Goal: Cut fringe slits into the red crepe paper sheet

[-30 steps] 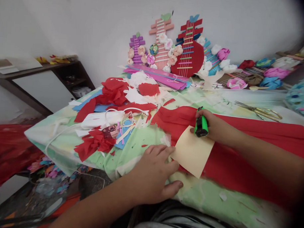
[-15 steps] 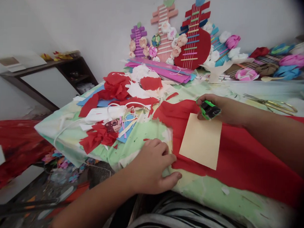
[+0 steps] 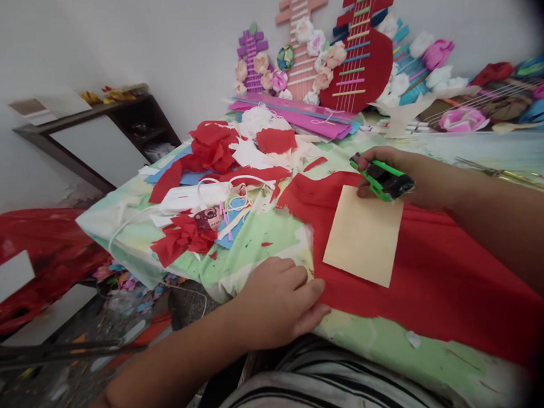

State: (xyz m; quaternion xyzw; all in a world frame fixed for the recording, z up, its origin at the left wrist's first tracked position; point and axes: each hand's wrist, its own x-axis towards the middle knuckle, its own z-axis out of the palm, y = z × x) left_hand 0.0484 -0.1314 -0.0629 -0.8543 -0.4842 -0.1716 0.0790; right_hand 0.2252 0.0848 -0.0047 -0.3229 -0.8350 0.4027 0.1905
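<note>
A small green and black tool [image 3: 386,179], which looks like a stapler, is gripped in my right hand [image 3: 380,163]. It is held over the top edge of a cream rectangular card [image 3: 362,240]. The card lies on a large red sheet of paper [image 3: 429,293] with a ragged left end. My left hand [image 3: 281,302] rests at the table's near edge, its fingers loosely bent and apart, holding nothing. Its fingertips are at the lower left edge of the red sheet.
Crumpled red paper [image 3: 215,148], white scraps and cords litter the cloth-covered table [image 3: 133,223] at left. Decorated guitar shapes [image 3: 363,70] and paper flowers [image 3: 315,45] stand against the wall. Gold-handled scissors [image 3: 518,177] lie behind my right forearm. Beyond the table is a low cabinet [image 3: 85,126].
My right hand has turned the green and black tool, so more of its length shows. The view has shifted slightly. My left hand's thumb and fingers are closer together.
</note>
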